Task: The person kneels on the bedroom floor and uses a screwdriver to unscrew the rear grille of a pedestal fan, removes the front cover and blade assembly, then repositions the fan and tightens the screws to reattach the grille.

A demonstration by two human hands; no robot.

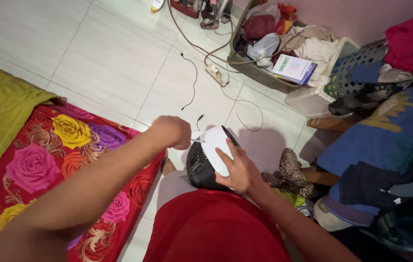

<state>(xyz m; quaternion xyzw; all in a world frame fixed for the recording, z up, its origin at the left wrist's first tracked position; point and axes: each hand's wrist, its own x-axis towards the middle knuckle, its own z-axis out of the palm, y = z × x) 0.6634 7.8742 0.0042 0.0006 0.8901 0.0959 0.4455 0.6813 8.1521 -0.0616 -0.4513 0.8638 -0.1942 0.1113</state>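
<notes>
1. While the person sat on the white tiled floor, a rounded appliance with a white smooth top and a glossy black underside rested on the lap, just below the middle of the frame.
2. The right hand lay flat across the white shell, fingers spread and pressing it steady; a thin dark blade-like piece stuck up beside the forefinger.
3. The left hand was clenched into a fist around a slim tool, its metal tip touching the shell's left edge. What kind of tool it was could not be told.
4. The shell looked like hard, slick plastic: stiff and probably light, yet likely to slide under a palm and crack at its seams if levered hard.
5. A safer hold seemed to be low around the black body, where the curve gave purchase.
6. A red floral mat lay at the left, and a grey laundry basket stood at the upper right.
</notes>
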